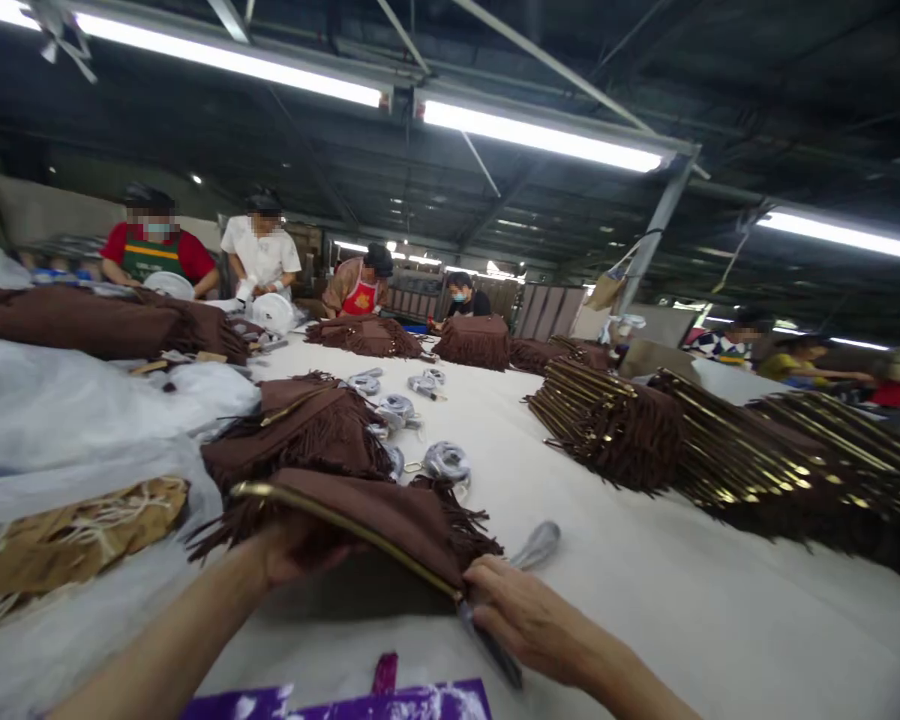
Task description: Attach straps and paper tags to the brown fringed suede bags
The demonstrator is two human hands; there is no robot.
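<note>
Currently, a bag (397, 505) is gripped by left hand (296, 552) and right hand (514, 608); beyond it, straps (447, 461) are seemingly left unattached.

Stacked fringed bags (616, 425) (and aproned workers (148, 260)) mark a workshop.

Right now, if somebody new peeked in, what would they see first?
Probably the brown fringed pouch, front and centre, with the left hand under it and the right hand at its near corner. Next, the pile of gold-edged pouches on the right. Above, a bright tube light glows across the ceiling.
</note>
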